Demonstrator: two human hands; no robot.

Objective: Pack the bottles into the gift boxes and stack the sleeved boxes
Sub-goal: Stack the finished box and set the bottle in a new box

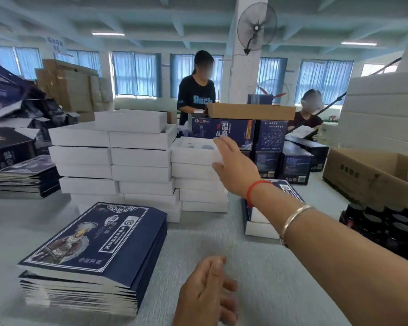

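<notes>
The right hand [237, 169] reaches out, its grip spread, fingers against the top white gift box [193, 152] of a stack mid-desk. The left hand [206, 294] hovers relaxed at the near edge. Dark bottles [386, 222] cluster at the right edge, flat sleeves [92, 245] near-left.

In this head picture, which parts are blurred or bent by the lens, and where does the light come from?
Head view: the reaching right hand is slightly motion-blurred; the left hand is soft too. The wide-angle lens bows the ceiling beams and tilts the edges. Light is even, from ceiling tube lamps and curtained windows; shadows are weak. The stack of blue sleeves is fairly sharp.
</notes>
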